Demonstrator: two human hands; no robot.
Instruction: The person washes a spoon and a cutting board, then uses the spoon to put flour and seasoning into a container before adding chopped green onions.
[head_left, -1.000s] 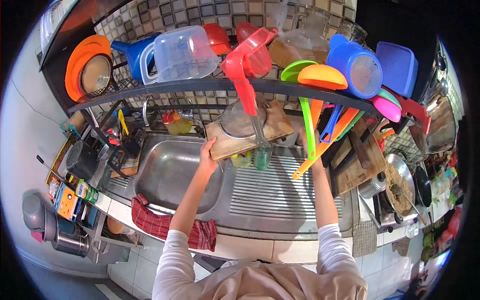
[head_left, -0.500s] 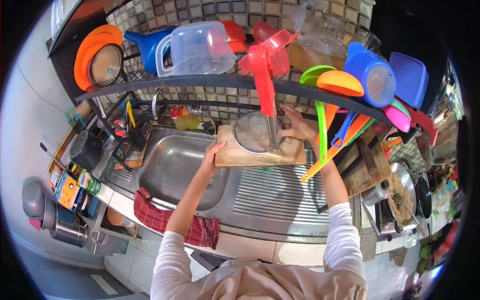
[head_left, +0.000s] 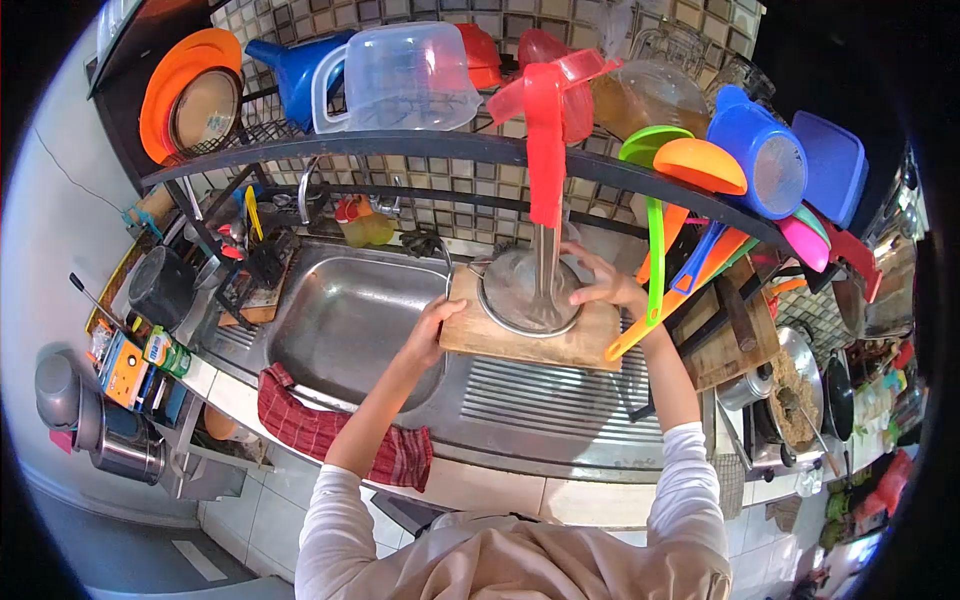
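My left hand (head_left: 431, 330) grips the left end of a wooden cutting board (head_left: 590, 345), which is over the drainboard beside the sink. On the board rests a round, metal-rimmed bowl (head_left: 508, 290) with a greyish inside. Curled at the bowl's right rim is my right hand (head_left: 608, 280), thumb toward the front and fingers behind. A hanging utensil with a red handle (head_left: 545, 150) and metal lower end crosses in front of the bowl and hides part of it.
A black shelf (head_left: 430, 147) with plastic jugs and bowls spans above my hands. Orange and green ladles (head_left: 655, 260) hang close to my right forearm. The steel sink (head_left: 345, 330) lies left, with a red checked cloth (head_left: 335, 430) on its front edge. A pan of food (head_left: 798, 390) stands right.
The board and bowl have come slightly lower and toward me, with both hands still at them. The view has shifted a little, and more of the bowl's front rim shows.
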